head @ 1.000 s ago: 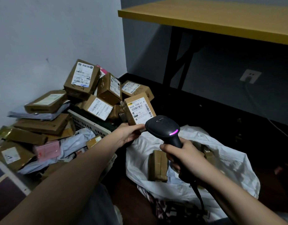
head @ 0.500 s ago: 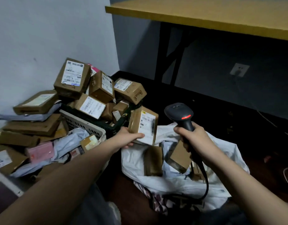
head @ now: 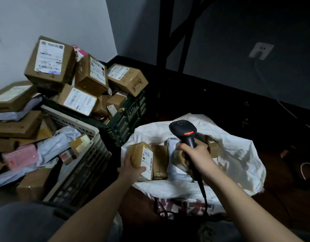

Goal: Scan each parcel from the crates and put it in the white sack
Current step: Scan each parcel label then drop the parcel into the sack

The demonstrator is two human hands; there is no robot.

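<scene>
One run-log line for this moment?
left hand: holds labelled parcel at white sack mouth | right hand: grips scanner, red light on | parcel not released

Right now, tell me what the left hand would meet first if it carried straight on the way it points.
Probably the brown parcel lying in the white sack, just beyond the labelled parcel the left hand holds; depth is unclear.

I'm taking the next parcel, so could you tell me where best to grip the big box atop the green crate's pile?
Grip the big box by its two side edges, coming from above right: it leans tilted, label up, on other parcels.
</scene>
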